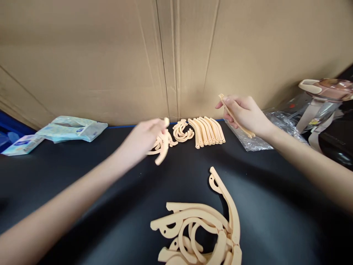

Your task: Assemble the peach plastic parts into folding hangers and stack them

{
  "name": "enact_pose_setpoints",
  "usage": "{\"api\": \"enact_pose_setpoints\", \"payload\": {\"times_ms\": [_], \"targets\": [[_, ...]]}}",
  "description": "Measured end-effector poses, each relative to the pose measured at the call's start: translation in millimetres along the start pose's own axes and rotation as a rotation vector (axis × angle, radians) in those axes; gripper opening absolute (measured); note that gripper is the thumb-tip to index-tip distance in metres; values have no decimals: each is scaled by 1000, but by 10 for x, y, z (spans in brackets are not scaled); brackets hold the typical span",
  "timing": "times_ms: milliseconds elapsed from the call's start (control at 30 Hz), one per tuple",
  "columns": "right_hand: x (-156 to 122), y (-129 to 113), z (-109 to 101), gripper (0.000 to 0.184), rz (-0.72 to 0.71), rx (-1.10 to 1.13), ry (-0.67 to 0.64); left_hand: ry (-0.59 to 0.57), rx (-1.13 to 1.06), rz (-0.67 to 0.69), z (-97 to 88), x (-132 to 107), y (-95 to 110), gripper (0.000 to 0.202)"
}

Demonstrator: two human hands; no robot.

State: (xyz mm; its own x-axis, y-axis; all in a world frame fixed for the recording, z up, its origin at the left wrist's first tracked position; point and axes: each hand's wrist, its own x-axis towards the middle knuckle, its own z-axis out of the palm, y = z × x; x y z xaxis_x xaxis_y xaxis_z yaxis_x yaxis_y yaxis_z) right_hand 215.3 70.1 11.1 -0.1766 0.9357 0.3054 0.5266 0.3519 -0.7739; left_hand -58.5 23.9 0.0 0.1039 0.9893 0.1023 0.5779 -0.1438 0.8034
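Our left grip [143, 138] holds a curved piece [162, 150], our right grip [245, 112] a thin strip [235, 117]; we see a neat row [206, 131] at the back of the worktop [82, 176], and the pile [201, 232] near us seems not yet sorted.

Even overhead light, motion-blurred, edge-warped

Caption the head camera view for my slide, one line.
Left hand holds a curved beige piece by sorted rows; right hand grips a thin strip; a loose pile lies nearer.
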Motion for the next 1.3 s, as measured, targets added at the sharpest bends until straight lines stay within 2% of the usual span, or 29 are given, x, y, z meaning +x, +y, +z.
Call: {"api": "enact_pose_setpoints", "payload": {"times_ms": [33,100,200,300,400,500,567,667,767,867,1033,1300], "targets": [[-14,33,-1,41,-16,-7,14,59,-8,-79,-87,135,-78,36],[-43,85,17,39,-65,-11,24,109,23,-126,-207,374,-240,37],[-60,135,32,30,-138,-11,64,130,110,-153,-246,579,-429,36],[-63,163,-20,21,-184,12,136,182,242,-152,-231,596,-491,37],[-111,182,-118,15,-242,-2,215,276,400,-129,-300,494,-468,45],[-220,235,-191,12,-363,-185,306,297,549,-146,-444,364,-464,56],[-310,312,-195,8,-504,-419,315,249,595,-183,-527,306,-488,57],[-424,476,-134,11,-719,-728,238,90,607,-244,-575,287,-519,48],[-480,637,-49,14,-828,-897,159,-44,570,-249,-539,305,-501,49],[-481,750,10,18,-795,-918,142,-83,515,-214,-479,307,-473,56],[-456,840,65,25,-626,-715,58,-47,489,-145,-425,257,-561,63],[-451,821,81,27,-504,-507,-70,62,426,-150,-408,280,-747,47]]}}
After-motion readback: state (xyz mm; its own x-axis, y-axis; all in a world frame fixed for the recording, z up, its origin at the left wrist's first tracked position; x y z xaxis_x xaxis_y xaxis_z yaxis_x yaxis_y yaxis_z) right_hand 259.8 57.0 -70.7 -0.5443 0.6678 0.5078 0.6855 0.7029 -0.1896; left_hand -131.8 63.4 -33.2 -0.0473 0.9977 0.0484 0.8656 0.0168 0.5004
